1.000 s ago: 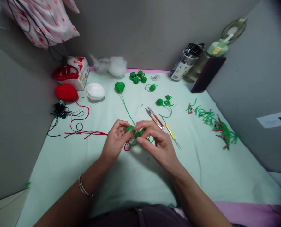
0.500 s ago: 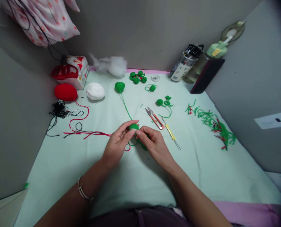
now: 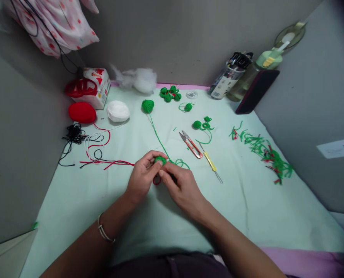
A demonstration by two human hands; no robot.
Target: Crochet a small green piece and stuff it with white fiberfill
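Near the middle of the table my left hand [image 3: 141, 175] is closed around a small green crocheted piece [image 3: 160, 159], its top showing between thumb and fingers. My right hand [image 3: 183, 185] is pinched shut beside it, fingertips meeting those of the left; what they grip is hidden. Green yarn [image 3: 159, 137] runs from a green yarn ball [image 3: 147, 106] down to the hands, and loose green loops [image 3: 182, 163] lie just behind my right fingers. A small red loop [image 3: 157, 180] shows below the hands. Thread snips [image 3: 191, 144] and a yellow-handled crochet hook [image 3: 210, 161] lie to the right.
Red yarn [image 3: 82, 112], white yarn [image 3: 118, 111] and tangled black cord [image 3: 75, 133] sit at left. Stuffing [image 3: 144, 81] and finished green pieces [image 3: 170, 94] are at the back. Yarn scraps [image 3: 272, 156], a pen cup [image 3: 225, 83], a bottle [image 3: 241, 85] and a phone [image 3: 257, 92] stand at right.
Both hands have shifted slightly toward me and left, with the green piece. My right hand has turned a little, and green yarn loops now show behind it.
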